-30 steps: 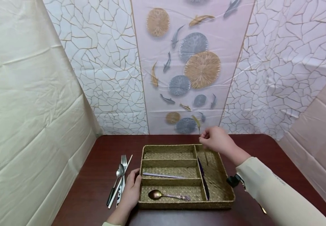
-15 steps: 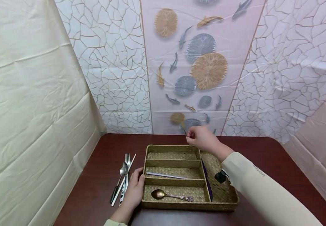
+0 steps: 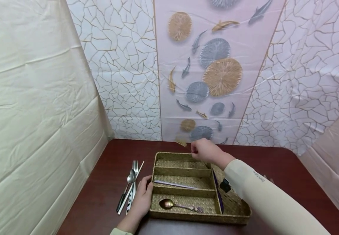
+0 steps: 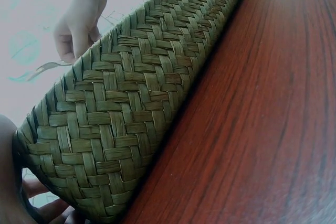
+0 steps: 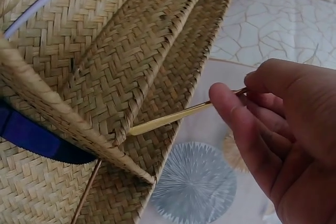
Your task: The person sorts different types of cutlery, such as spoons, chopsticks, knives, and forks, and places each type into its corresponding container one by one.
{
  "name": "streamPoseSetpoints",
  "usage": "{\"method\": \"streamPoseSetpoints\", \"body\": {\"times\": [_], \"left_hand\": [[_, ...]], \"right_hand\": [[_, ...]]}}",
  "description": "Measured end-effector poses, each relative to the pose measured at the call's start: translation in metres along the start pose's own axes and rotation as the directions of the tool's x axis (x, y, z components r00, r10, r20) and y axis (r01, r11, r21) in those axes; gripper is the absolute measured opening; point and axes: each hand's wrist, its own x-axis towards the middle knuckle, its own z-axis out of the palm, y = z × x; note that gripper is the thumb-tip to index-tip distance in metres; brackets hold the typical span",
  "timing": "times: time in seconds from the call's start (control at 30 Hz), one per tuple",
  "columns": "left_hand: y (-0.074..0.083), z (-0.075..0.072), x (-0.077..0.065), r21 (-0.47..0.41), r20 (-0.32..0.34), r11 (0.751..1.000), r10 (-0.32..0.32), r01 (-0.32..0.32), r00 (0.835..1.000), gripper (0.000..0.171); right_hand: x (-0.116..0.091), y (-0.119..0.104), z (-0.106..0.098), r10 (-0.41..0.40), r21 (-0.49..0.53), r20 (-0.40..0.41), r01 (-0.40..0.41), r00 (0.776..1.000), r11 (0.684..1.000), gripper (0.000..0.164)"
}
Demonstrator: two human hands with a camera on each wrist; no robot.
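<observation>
My right hand (image 3: 206,150) pinches a gold fork (image 3: 182,143) by its handle over the back left compartment of a woven tray (image 3: 199,218). In the right wrist view, the gold handle (image 5: 170,119) points down toward a divider, and whether it touches is unclear. My left hand (image 3: 143,197) grips the tray's left side, its fingertips (image 4: 52,208) partly hidden in the left wrist view. A gold spoon (image 3: 167,204) lies in the front compartment and a slim lilac stick (image 3: 175,184) in the middle one. A dark purple knife (image 3: 220,197) lies in the long right compartment.
Left of the tray, a silver fork (image 3: 135,166), a spoon (image 3: 131,176) and a pale chopstick (image 3: 140,169) lie crossed on the red-brown table (image 3: 99,182), with patterned handles among them. A patterned cloth (image 3: 128,98) hangs behind the table.
My right hand has moved left with the fork, from the tray's back right to its back left compartment. The fork has tipped from upright toward level. My left hand stays on the tray.
</observation>
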Motion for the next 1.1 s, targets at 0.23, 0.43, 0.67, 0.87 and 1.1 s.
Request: {"method": "streamPoseSetpoints", "body": {"times": [0.23,0.43,0.67,0.87,1.1], "left_hand": [[0.003,-0.006,-0.003,0.005,0.002,1.0,0.015,-0.015,1.0,0.038],[-0.004,-0.007,-0.005,0.015,-0.021,0.999,0.039,-0.039,0.999,0.037],[-0.005,-0.008,-0.006,0.006,-0.033,1.0,0.003,-0.003,0.999,0.033],[-0.002,-0.007,-0.006,-0.004,-0.019,0.999,0.041,-0.041,0.999,0.033],[-0.015,0.002,0.001,0.019,-0.05,0.996,0.084,-0.083,0.995,0.034]], "right_hand": [[0.011,-0.007,0.007,-0.058,-0.04,0.082,0.061,0.995,0.997,0.037],[0.022,-0.011,0.018,-0.061,-0.041,0.157,0.068,0.986,0.997,0.051],[0.034,-0.017,0.033,-0.087,-0.113,0.22,0.114,0.972,0.987,0.056],[0.044,-0.021,0.038,-0.1,-0.163,0.248,0.144,0.964,0.976,0.055],[0.058,-0.018,0.044,-0.054,-0.238,0.338,0.14,0.94,0.961,0.058]]}}
